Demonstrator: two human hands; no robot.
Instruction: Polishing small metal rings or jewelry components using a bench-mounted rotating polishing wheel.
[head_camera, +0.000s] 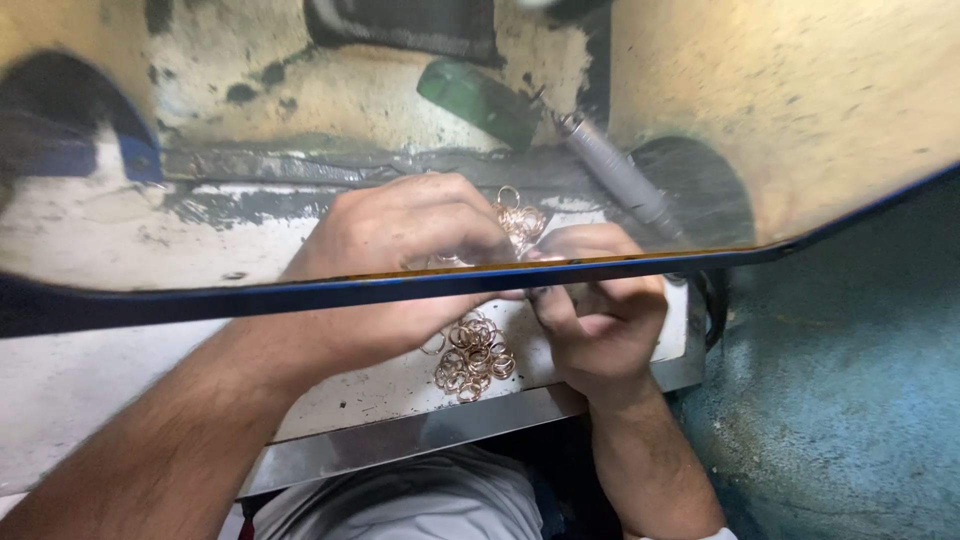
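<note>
My left hand (400, 240) reaches under a clear shield with a blue edge (400, 288) and pinches a small gold-coloured ring among a bunch of rings (520, 220). My right hand (600, 320) grips a grey pen-shaped rotary tool (620, 180), its tip pointing up and away towards the back. A heap of several gold-coloured rings (470, 355) lies on the white work surface (100, 370) between my two hands, just in front of the shield's edge.
A green object (480, 100) leans at the back behind the dirty shield. A metal ledge (400, 440) runs along the front of the bench. A teal wall or floor surface (850, 380) fills the right side. My lap shows below.
</note>
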